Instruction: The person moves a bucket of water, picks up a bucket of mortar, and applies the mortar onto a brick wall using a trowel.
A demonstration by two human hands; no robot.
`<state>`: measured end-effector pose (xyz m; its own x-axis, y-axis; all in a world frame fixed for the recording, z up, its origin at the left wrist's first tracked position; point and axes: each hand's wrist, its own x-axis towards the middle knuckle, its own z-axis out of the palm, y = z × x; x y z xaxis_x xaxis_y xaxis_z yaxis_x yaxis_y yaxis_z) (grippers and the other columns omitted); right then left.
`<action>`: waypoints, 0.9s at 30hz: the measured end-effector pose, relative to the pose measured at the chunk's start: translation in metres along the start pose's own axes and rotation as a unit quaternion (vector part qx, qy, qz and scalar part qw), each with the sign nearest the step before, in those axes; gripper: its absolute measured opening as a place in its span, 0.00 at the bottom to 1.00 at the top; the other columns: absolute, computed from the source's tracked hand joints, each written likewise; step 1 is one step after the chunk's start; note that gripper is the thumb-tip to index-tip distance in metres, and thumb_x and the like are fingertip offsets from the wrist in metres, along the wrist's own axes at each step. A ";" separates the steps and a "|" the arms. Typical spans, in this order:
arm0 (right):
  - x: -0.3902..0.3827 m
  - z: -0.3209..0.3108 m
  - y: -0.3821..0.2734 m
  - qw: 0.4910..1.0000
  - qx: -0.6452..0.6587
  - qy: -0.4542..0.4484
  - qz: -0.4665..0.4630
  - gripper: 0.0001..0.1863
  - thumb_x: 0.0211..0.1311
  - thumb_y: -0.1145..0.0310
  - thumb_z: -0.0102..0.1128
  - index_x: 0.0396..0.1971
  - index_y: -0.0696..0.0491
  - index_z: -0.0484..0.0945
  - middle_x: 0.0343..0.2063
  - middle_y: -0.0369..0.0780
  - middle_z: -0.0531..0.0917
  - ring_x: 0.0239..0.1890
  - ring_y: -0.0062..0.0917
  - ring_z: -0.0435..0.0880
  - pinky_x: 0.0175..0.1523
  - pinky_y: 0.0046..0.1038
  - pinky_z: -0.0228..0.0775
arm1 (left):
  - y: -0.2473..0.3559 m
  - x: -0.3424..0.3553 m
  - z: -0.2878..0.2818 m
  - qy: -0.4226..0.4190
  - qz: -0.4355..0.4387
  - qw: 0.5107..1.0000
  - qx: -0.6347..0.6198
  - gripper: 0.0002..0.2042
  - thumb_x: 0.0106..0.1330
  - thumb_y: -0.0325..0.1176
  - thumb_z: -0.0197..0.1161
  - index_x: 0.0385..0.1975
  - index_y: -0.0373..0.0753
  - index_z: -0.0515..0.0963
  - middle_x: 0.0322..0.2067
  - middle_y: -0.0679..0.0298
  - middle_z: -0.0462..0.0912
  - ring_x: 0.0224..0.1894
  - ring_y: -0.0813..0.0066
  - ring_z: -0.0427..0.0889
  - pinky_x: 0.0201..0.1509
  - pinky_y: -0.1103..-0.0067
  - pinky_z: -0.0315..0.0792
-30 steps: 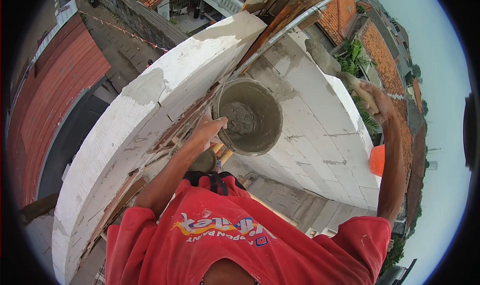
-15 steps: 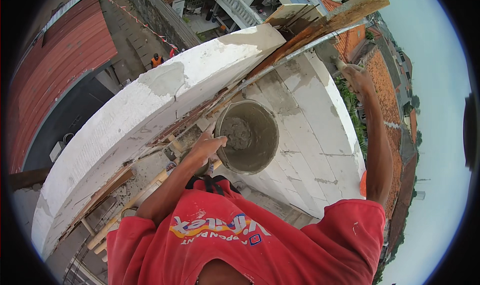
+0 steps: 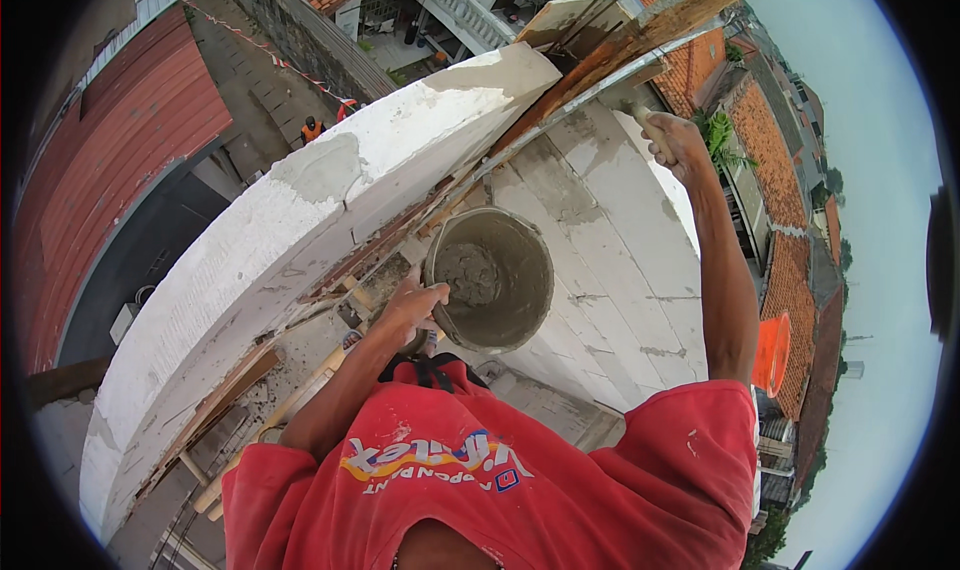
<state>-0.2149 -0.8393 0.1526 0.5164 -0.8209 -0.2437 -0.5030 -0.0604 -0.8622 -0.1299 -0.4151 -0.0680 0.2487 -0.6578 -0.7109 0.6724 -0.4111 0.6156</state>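
Observation:
My left hand (image 3: 415, 305) grips the near-left rim of a mortar-stained bucket (image 3: 535, 280), thumb over the edge. Wet grey mortar (image 3: 468, 273) lies in the bottom of the tilted bucket. Out to the far right, my right hand (image 3: 678, 147) is closed round the handle of a trowel (image 3: 641, 117). The trowel is held by the top of the right block wall (image 3: 600, 220), near its far corner. Its blade is hard to make out against the grey surface, so I cannot tell whether it touches the wall.
A white block wall (image 3: 235, 225) with a mortar patch on top curves along the left. A wooden board (image 3: 640, 40) rises at the far corner. An orange bucket (image 3: 771, 355) is beyond my right arm. Below, a person in an orange vest (image 3: 312, 129) is in the alley.
My right hand with the trowel has moved left and slightly farther away, along the wall top. More of the orange bucket shows. My left hand keeps its grip on the mortar bucket.

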 end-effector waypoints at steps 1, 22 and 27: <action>0.004 -0.007 -0.005 1.000 -0.019 0.011 -0.005 0.14 0.65 0.65 0.61 0.40 0.62 0.80 0.25 0.40 0.81 0.16 0.19 0.74 0.17 0.20 0.62 | -0.008 0.006 -0.001 0.002 -0.008 1.000 -0.012 0.32 0.60 0.30 0.62 0.68 0.44 0.63 0.49 0.60 0.76 0.52 0.60 0.79 0.56 0.49 0.78; -0.300 -0.023 0.166 0.925 0.343 -0.151 0.059 0.29 0.57 0.67 0.63 0.58 0.65 0.71 0.37 0.42 0.80 0.19 0.19 0.73 0.19 0.22 0.64 | 0.040 -0.020 0.041 -0.035 0.060 0.993 0.099 0.30 0.64 0.31 0.61 0.68 0.38 0.66 0.44 0.55 0.81 0.42 0.62 0.84 0.41 0.63 0.87; -0.317 -0.020 0.117 0.982 0.156 -0.103 0.013 0.33 0.57 0.62 0.67 0.60 0.65 0.74 0.35 0.42 0.82 0.19 0.17 0.73 0.21 0.21 0.61 | 0.162 -0.078 0.044 -0.033 0.281 0.908 0.310 0.33 0.67 0.33 0.58 0.74 0.37 0.60 0.52 0.52 0.81 0.48 0.68 0.81 0.41 0.71 0.82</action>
<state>-0.4516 -0.5972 0.1385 0.6513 -0.6856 -0.3253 -0.2983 0.1629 -0.9405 -0.0714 -0.4579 0.1025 0.3757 -0.9010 -0.2171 -0.0735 -0.2625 0.9621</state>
